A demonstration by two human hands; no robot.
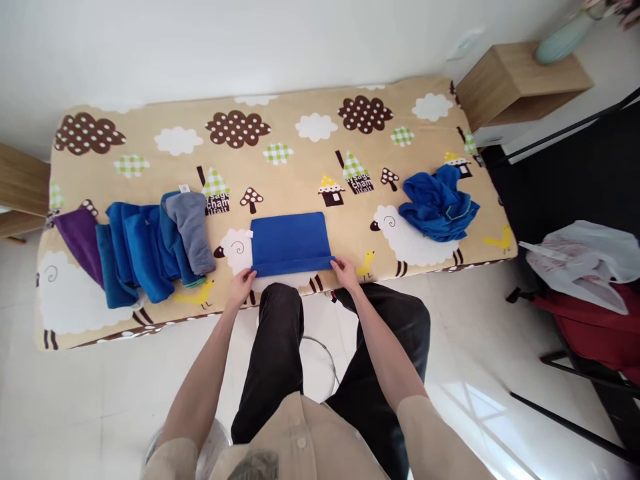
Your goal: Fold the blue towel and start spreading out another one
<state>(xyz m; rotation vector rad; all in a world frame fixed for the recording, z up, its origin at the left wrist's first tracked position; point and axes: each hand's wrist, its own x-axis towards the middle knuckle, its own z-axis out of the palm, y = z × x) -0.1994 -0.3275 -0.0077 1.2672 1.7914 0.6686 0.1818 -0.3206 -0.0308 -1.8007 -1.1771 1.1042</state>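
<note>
A blue towel (290,237) lies flat on the patterned bed, its near edge turned up in a narrow fold. That fold's left corner is pinched in my left hand (242,287), and its right corner in my right hand (345,275). A small white tag shows on the towel's left edge. To the left, several folded towels (150,243) in blue, teal and grey lie in an overlapping row, with a purple towel (83,240) at the far end. A crumpled blue towel (440,203) rests to the right.
The bed's patterned sheet (295,177) stretches along a white wall. A wooden bedside cabinet (535,77) holding a pale vase (567,41) stands at the far right. A white plastic bag (585,260) sits on something red beside the bed. Part of a wooden cabinet (23,183) shows at left.
</note>
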